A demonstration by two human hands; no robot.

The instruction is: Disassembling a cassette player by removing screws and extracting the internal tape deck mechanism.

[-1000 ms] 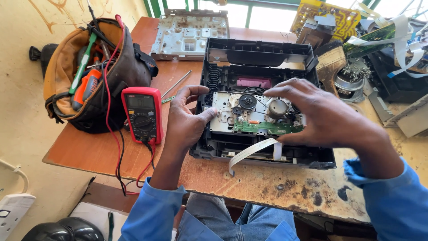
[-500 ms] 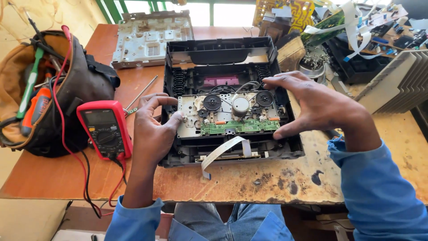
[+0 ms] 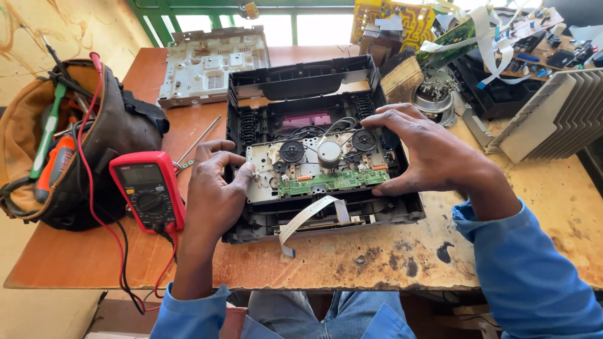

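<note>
The person's left hand (image 3: 213, 188) grips the left edge of a metal tape mechanism (image 3: 314, 166), fingers curled over its rim and thumb alongside. The right hand (image 3: 427, 154) holds the opposite edge: its fingers are spread along the top right corner and its thumb is pressed under the lower right end. With one hand at each end, the mechanism is held level, seemingly so it stays square to the cavity below.

The mechanism sits inside an open black plastic casing (image 3: 314, 81) at the middle of the worn wooden surface (image 3: 502, 251). It carries two round black reels, one silver motor between them and one narrow green circuit strip (image 3: 333, 182) along its front edge. One white ribbon cable (image 3: 308, 216) loops out over the front of the casing.

Just left of the left hand lies one red multimeter (image 3: 149, 191), face up, its red and black leads trailing off the front edge. Further left, one open tool bag (image 3: 69, 144) holds screwdrivers upright within reach. Behind the casing lies one grey metal cover plate (image 3: 210, 63). To the right are a yellow circuit board (image 3: 392, 22), a finned grey heat sink (image 3: 553, 113) and other loose parts.
</note>
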